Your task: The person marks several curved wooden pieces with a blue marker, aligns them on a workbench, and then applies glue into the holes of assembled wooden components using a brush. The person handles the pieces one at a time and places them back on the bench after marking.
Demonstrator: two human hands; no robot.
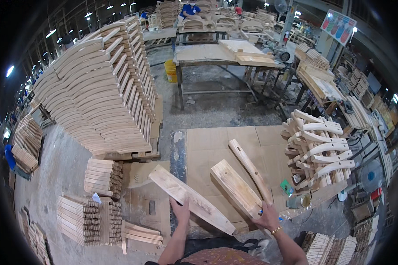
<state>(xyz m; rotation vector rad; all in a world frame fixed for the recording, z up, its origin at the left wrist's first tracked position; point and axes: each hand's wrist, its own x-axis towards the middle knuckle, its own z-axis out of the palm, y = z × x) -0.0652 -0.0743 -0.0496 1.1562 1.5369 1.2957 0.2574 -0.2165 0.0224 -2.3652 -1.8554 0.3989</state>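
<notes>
A wide, flat wooden board (194, 201) slants across the front of the work surface, and my left hand (181, 212) is closed on its left edge. My right hand (268, 217) grips the near end of a second wooden board (235, 185), which has a small hole near its far end. Something thin and blue shows by the right fingers; I cannot make out what it is. Just right of that board, a slim curved wooden leg (250, 168) with holes lies on the cardboard sheet (203, 141), its near end close to my right hand.
Stacked curved wooden parts (323, 148) stand at the cardboard's right end, near a small tin (305, 201) and a green packet (286, 187). A tall stack of curved slats (97, 88) rises at left, above bundled wood pieces (77, 218). Beyond is a workbench (203, 53).
</notes>
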